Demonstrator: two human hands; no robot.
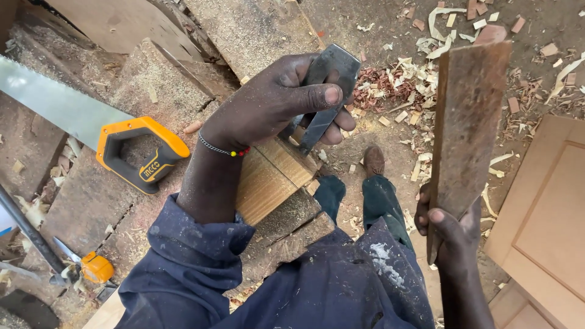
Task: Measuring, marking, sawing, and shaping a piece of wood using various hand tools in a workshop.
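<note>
My left hand (277, 100) grips a dark metal chisel blade (328, 91) and holds it over the corner of a light wooden block (268, 176) on the workbench. A thin chain bracelet with coloured beads is on that wrist. My right hand (448, 225) holds a flat, worn wooden board (469, 122) upright, out beyond the bench edge, apart from the chisel. My dark blue sleeves and dusty trousers fill the lower middle.
A handsaw with an orange and black handle (139, 152) lies on the rough plank bench (91, 201) at left. A small orange tape measure (96, 267) sits near the lower left. Shavings and wood chips (396, 82) litter the ground. A panelled wooden door (548, 225) lies at right.
</note>
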